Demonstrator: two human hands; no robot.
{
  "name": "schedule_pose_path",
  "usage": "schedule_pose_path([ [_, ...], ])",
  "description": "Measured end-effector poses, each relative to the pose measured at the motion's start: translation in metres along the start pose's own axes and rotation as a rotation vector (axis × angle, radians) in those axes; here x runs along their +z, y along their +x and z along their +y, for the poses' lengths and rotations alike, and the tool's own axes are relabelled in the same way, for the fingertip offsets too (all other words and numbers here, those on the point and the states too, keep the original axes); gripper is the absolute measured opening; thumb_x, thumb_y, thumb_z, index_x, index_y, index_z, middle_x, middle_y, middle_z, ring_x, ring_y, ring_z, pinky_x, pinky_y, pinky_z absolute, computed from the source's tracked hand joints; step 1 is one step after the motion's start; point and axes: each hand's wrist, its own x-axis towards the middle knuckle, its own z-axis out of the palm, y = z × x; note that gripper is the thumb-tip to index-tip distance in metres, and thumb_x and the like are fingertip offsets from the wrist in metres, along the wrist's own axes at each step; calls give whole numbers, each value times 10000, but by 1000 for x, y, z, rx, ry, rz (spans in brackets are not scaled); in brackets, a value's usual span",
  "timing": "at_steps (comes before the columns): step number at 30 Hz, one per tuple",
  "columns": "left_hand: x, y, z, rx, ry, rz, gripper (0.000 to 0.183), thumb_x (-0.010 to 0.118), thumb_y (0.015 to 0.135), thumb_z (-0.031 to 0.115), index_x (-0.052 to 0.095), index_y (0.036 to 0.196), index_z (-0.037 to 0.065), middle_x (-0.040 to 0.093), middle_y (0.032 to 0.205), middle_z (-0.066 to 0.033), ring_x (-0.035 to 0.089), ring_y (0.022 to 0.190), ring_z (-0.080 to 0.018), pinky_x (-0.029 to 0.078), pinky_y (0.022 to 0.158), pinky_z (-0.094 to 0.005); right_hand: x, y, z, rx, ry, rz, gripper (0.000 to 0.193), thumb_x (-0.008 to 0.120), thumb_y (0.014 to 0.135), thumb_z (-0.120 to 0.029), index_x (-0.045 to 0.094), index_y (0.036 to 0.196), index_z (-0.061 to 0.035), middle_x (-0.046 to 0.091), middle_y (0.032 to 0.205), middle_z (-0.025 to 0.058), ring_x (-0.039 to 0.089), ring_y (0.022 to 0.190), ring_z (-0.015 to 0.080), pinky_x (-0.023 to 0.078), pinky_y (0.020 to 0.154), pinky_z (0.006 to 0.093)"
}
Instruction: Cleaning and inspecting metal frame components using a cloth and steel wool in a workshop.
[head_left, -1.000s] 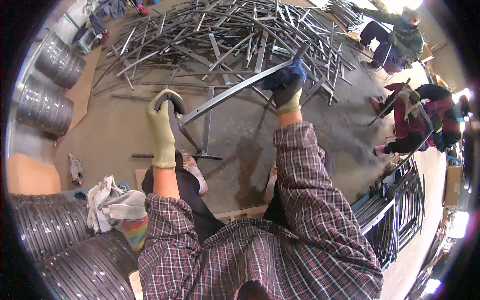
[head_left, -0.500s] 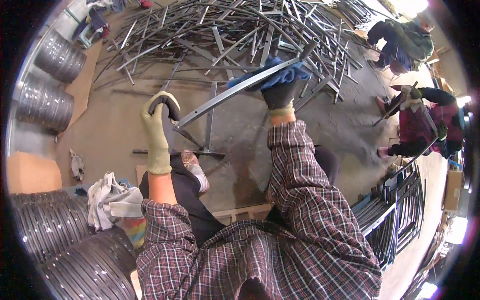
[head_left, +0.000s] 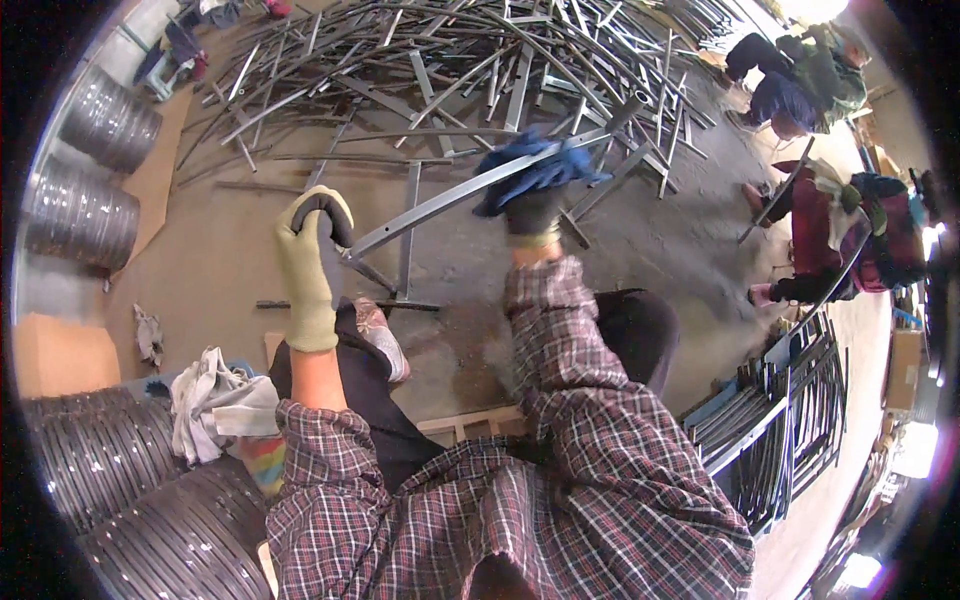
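Note:
My left hand [head_left: 316,235], in a pale green glove with a dark palm, is closed round the near end of a metal frame piece. Its long grey square bar [head_left: 425,209] slants up and away to the right, meeting a dark round tube [head_left: 628,110] at the far end. My right hand [head_left: 533,212], gloved alike, presses a crumpled blue cloth [head_left: 535,172] around the bar's far half. The cloth hides most of those fingers. Beneath the bar, a similar metal piece [head_left: 408,235] lies on the floor near my shoe [head_left: 382,340].
A large tangled heap of metal pieces [head_left: 400,60] spreads ahead. Wrapped dark coils [head_left: 85,210] and ribbed coils [head_left: 100,455] line the left, with a grey cloth [head_left: 215,395] on top. Stacked frames [head_left: 745,440] stand at right. Two people [head_left: 805,85] work at far right.
My right hand and the blue cloth have slid along the bar, nearer to my left hand. My left hand keeps its hold, and the whole view has shifted a little.

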Motion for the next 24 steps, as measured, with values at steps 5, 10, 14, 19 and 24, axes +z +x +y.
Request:
schedule_pose_path([
  [5, -4, -13, 4, 36, 34, -22, 180, 404, 849, 39, 502, 699, 30, 495, 643, -26, 412, 508, -72, 308, 452, -222, 31, -35, 28, 64, -166, 342, 586, 519, 850, -609, 605, 1000, -49, 652, 905, 109, 598, 900, 273, 494, 868, 412],
  [10, 0, -18, 8, 19, 163, 88, 198, 424, 877, -6, 621, 874, -8, 580, 721, -32, 501, 589, -81, 369, 517, -216, 28, 9, -59, -105, -338, 298, 422, 377, 939, -529, 512, 911, -130, 547, 768, 21, 538, 745, 231, 451, 766, 401],
  [14, -23, -10, -10, -30, 49, 96, 200, 470, 893, 1, 651, 973, -26, 624, 837, -29, 548, 680, -76, 429, 619, -215, 69, -18, 23, -63, -342, 267, 396, 479, 913, -560, 512, 897, -167, 526, 827, 17, 568, 781, 214, 491, 763, 417],
  [19, -21, -3, -11, 21, 75, 169, 199, 448, 892, 24, 642, 932, 8, 597, 735, -23, 511, 578, -75, 391, 519, -216, 98, -61, 121, 114, -150, 500, 330, 549, 944, -379, 544, 1132, -108, 547, 968, 1, 507, 864, 129, 438, 766, 266],
  [24, -14, 1, -10, 39, 73, 259, 224, 434, 824, 9, 651, 771, 14, 589, 683, 7, 514, 562, -59, 415, 453, -231, 68, -51, 98, 109, -250, 257, 254, 507, 958, -249, 541, 1100, -40, 618, 1019, 81, 595, 872, 200, 516, 771, 354],
])
